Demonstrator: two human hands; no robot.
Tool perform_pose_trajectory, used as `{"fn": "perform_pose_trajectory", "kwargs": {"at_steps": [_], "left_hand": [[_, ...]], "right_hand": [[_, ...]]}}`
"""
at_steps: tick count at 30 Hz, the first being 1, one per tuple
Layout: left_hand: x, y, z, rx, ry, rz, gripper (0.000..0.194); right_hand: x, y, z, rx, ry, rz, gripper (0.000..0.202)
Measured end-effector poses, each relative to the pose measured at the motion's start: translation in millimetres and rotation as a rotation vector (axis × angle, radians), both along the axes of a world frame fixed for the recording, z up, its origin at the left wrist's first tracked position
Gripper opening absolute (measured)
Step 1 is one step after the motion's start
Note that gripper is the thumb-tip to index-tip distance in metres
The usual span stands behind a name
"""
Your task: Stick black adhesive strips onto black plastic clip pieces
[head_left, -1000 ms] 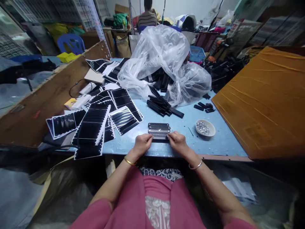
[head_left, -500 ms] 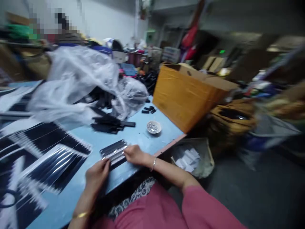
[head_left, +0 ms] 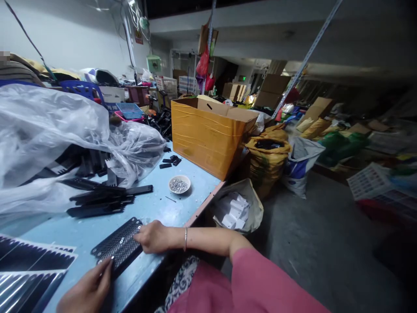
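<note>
A black perforated plate [head_left: 119, 241] with small shiny studs lies on the blue table top near its front edge. My left hand [head_left: 89, 284] pinches its lower left end between thumb and fingers. At its right end, my right hand [head_left: 152, 237] is closed on the edge with curled fingers. Beyond the plate, black toothed plastic strips [head_left: 100, 198] lie in a pile. A white bowl [head_left: 179, 185] of small metal pieces stands to the right of that pile, with a few short black pieces [head_left: 170, 161] behind it.
An orange-taped carton [head_left: 205, 134] stands at the table's right edge. Translucent plastic sheeting [head_left: 58, 126] covers the back left. Black sheets with white edges [head_left: 29, 269] lie at lower left. Below the right edge, a bag [head_left: 254, 208] holds white pieces; filled sacks [head_left: 269, 163] stand beyond.
The view has swung to the right, so the table's things appear further left. The plate now shows its perforated face more plainly; both hands remain at its ends.
</note>
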State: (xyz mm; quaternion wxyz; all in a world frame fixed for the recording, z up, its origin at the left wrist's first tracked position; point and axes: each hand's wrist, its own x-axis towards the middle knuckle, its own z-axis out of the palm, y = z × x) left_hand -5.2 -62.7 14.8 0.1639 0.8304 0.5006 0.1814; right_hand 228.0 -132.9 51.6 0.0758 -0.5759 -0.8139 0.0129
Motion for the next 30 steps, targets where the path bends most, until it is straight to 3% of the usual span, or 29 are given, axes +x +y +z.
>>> {"fn": "perform_pose_trajectory", "kwargs": {"at_steps": [4, 7, 12, 17, 26, 30], "left_hand": [[11.5, 0.9, 0.9, 0.027, 0.002, 0.099, 0.025], [19.0, -7.3, 7.0, 0.015, 0.026, 0.122, 0.024], [23.8, -18.7, 10.5, -0.038, -0.066, 0.068, 0.023], [21.8, -14.3, 4.0, -0.104, -0.153, 0.09, 0.017], [15.7, -17.4, -7.0, -0.067, -0.25, 0.08, 0.019], [11.0, -25.3, -7.7, 0.0, -0.215, 0.003, 0.031]], "right_hand": [[-0.3, 1.4, 0.6, -0.001, 0.048, -0.034, 0.014], [-4.3, 0.9, -5.3, -0.001, 0.197, -0.153, 0.008], [-7.8, 5.3, -32.4, -0.013, 0.402, -0.179, 0.024], [-1.1, 19.3, -55.3, -0.054, 0.557, -0.199, 0.022], [0.3, 25.4, -66.0, -0.058, 0.625, -0.237, 0.017], [7.5, 23.0, -64.5, -0.029, 0.622, -0.229, 0.02]]}}
